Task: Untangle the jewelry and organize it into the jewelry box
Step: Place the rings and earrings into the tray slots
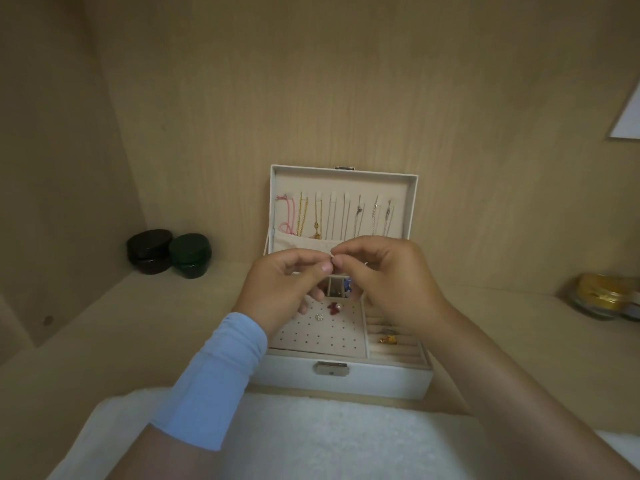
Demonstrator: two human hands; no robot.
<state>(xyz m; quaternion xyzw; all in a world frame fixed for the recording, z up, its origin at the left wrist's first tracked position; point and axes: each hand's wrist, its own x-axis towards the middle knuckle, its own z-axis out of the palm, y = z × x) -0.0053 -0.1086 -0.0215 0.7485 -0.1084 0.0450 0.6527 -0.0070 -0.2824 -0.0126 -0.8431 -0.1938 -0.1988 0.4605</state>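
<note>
Both hands meet above the middle of the jewelry box [346, 379] in the head view. The left hand [284, 282] and right hand [384, 275] each pinch one small piece [333, 260] between thumb and fingertip, other fingers curled. I cannot tell whether it is an earring or a chain end. Chains [332, 216] hang inside the box's raised lid, and studs sit on the perforated panel [322, 337] below the hands. My worry is a slipped pinch: the piece would fall into the box's open compartments, or past its front onto the white towel [329, 438], where I would expect to lose sight of it. Tugging too hard could tighten any knot.
</note>
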